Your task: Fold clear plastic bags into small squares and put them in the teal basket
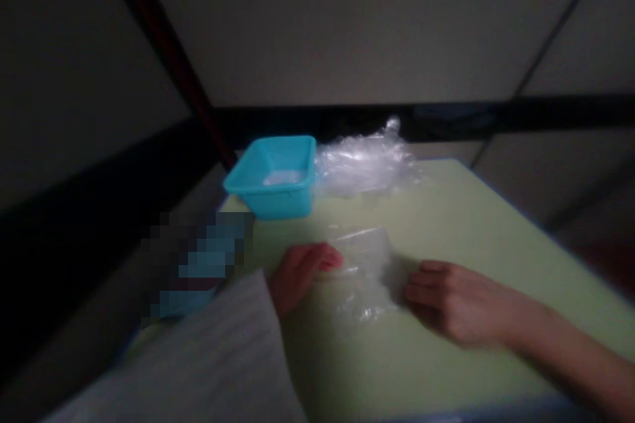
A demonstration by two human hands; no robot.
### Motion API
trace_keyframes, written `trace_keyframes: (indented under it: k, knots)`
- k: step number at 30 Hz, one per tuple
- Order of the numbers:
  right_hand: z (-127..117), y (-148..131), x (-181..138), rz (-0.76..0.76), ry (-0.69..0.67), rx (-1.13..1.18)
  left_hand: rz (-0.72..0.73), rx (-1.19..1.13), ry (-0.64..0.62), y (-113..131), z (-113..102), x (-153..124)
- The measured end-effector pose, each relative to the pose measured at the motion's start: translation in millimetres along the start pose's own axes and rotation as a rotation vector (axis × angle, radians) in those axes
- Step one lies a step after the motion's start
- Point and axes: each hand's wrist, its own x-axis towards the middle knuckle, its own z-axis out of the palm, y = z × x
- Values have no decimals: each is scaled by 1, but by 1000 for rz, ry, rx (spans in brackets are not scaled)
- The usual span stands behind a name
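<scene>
A clear plastic bag [364, 277] lies on the pale yellow-green table [496, 238] between my hands. My left hand [297, 274], coming out of a light sleeve, is closed around a small pinkish-red item [330, 258] at the bag's left side. That item looks soft and folded, but blur hides its kind. My right hand [454, 301] rests low over the table at the bag's right edge, its fingers curled inward. Whether its fingertips touch the bag or pinch anything is hidden.
A turquoise plastic basket [278, 205] stands at the table's far left, with something whitish inside. Beside it lies a crumpled heap of clear plastic [364, 165]. A pale wall rises behind the table. A pixelated blue-grey patch [208, 264] covers the left edge.
</scene>
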Motion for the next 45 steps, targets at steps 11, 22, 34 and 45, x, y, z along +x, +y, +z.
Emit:
trace_keyframes:
  k: [11, 22, 34, 45]
  knots:
    - [-8, 5, 1, -29, 44, 94, 17, 28, -5, -2, 1, 1]
    - [1, 4, -1, 28, -16, 42, 50, -21, 17, 5, 0, -1]
    - [-2, 2, -1, 31, 50, 63, -33, -30, -64, 2, 4, 0]
    - [-10, 8, -6, 140, -68, 168, -40, -29, -80, 4, 3, 0]
